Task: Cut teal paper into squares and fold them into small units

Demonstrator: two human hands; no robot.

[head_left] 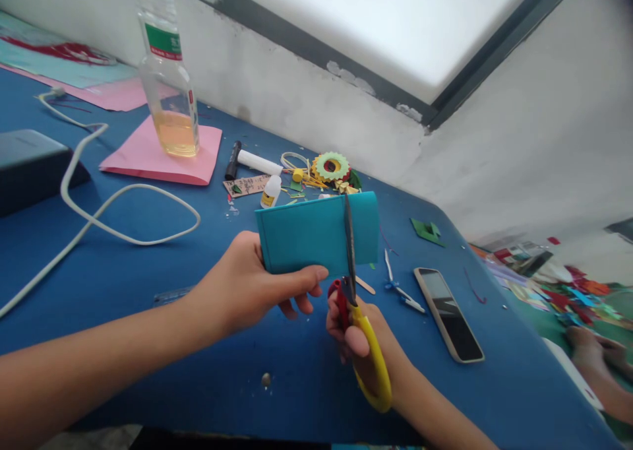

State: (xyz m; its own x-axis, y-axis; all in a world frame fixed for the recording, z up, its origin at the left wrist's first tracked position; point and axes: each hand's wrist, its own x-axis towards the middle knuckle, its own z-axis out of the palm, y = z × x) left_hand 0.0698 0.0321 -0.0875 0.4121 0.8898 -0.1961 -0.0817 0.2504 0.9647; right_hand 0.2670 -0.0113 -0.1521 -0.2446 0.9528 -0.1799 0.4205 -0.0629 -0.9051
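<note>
My left hand pinches a folded teal sheet by its lower left part, the thumb lying across the front. The sheet is held up above the table, and it looks like craft paper or thin foam. Red and yellow handles of a pair of scissors sit in my right hand, whose fingers are wrapped round them. The dark blade stands nearly upright across the front of the sheet, toward its right end. The other blade is hidden, and whether the sheet is cut there I cannot tell.
On the blue table a glass bottle stands on pink paper. A small glue bottle and craft scraps lie behind the sheet. Right are a phone, a blue-and-white compass-like tool and green scrap. A white cable loops left.
</note>
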